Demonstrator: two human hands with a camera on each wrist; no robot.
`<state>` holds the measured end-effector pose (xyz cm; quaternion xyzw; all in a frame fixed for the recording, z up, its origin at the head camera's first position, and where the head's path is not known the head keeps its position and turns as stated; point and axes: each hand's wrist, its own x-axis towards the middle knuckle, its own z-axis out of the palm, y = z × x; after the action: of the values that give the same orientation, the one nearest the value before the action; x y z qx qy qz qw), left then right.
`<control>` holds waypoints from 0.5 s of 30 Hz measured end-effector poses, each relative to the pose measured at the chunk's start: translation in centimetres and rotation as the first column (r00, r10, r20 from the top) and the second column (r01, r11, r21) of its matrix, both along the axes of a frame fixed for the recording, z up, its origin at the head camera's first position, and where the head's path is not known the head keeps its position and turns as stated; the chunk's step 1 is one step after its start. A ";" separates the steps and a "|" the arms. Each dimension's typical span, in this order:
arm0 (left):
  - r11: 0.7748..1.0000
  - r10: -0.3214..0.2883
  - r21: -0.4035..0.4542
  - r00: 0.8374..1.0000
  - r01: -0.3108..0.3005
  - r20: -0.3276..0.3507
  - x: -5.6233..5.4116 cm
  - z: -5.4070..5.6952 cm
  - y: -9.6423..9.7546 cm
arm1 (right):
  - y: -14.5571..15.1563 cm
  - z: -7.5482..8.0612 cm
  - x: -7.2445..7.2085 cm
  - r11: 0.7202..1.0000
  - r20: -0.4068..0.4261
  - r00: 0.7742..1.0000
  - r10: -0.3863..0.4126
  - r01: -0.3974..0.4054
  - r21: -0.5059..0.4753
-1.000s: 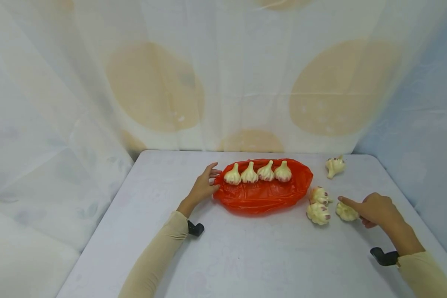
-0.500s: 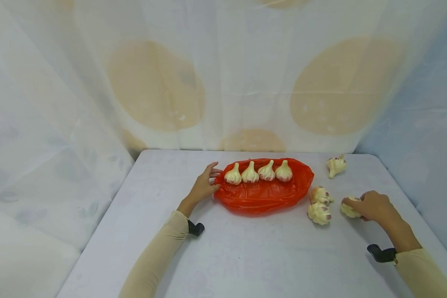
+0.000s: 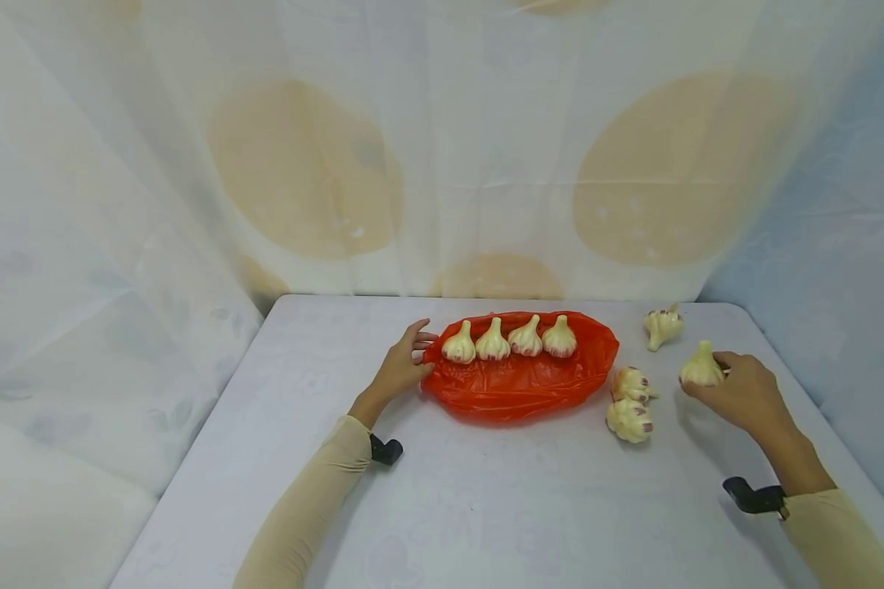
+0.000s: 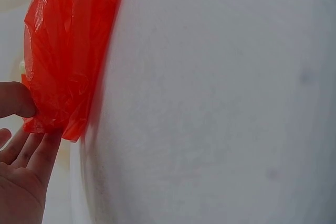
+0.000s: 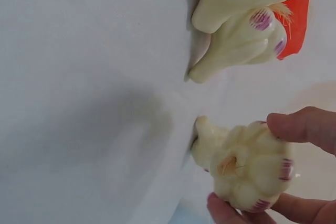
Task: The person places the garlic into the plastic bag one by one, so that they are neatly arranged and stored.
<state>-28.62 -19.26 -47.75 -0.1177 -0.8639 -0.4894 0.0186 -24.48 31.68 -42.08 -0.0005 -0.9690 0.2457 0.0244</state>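
A red plastic bag (image 3: 516, 393) lies spread on the table with a row of several garlic bulbs (image 3: 493, 342) in it, stems upward. My left hand (image 3: 400, 364) holds the bag's left end, the thumb on one side and the fingers on the other, as the left wrist view shows. Right of the bag, my right hand (image 3: 747, 394) grips a garlic bulb (image 3: 701, 368) between thumb and fingers, stem up and raised over the table. In the right wrist view the root end of that held bulb (image 5: 252, 169) faces the camera.
Two loose garlic bulbs (image 3: 629, 419) lie against each other by the bag's right end. Another bulb (image 3: 663, 327) lies near the far right corner of the white table (image 3: 530, 507). Pale curtains (image 3: 486, 164) hang behind and at both sides.
My right hand has closed round the garlic bulb, lifted it off the table and turned it stem up. My left hand and the bag have stayed in place.
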 end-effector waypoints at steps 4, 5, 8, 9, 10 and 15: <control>1.000 0.004 -0.003 1.000 -0.004 0.004 0.0 0.0 0.0 | -0.3 -0.1 -0.1 0.999 -0.065 0.998 -0.006 0.003 -0.044; 1.000 0.005 -0.002 1.000 -0.005 0.008 0.0 0.0 0.0 | -0.4 -0.1 0.0 0.999 -0.074 0.997 -0.007 0.003 -0.053; 1.000 0.008 0.000 1.000 -0.008 0.013 0.1 0.1 0.1 | -0.6 -0.3 -0.1 0.998 -0.109 0.994 -0.007 0.000 -0.065; 1.000 0.008 0.001 1.000 -0.008 0.012 0.1 0.1 0.1 | -0.6 -0.3 -0.1 0.998 -0.127 0.992 -0.007 -0.001 -0.068; 1.000 0.008 0.002 1.000 -0.008 0.013 0.1 0.1 0.1 | -0.7 -0.3 -0.1 0.997 -0.145 0.989 -0.008 -0.003 -0.071; 1.000 0.006 0.002 1.000 -0.006 0.010 0.0 0.1 0.0 | -0.8 -0.5 -0.3 0.996 -0.223 0.975 0.000 -0.019 -0.085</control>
<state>-28.58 -19.24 -47.68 -0.1125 -0.8639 -0.4906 0.0160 -24.81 30.86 -42.62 0.0305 -0.9487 0.2859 0.1316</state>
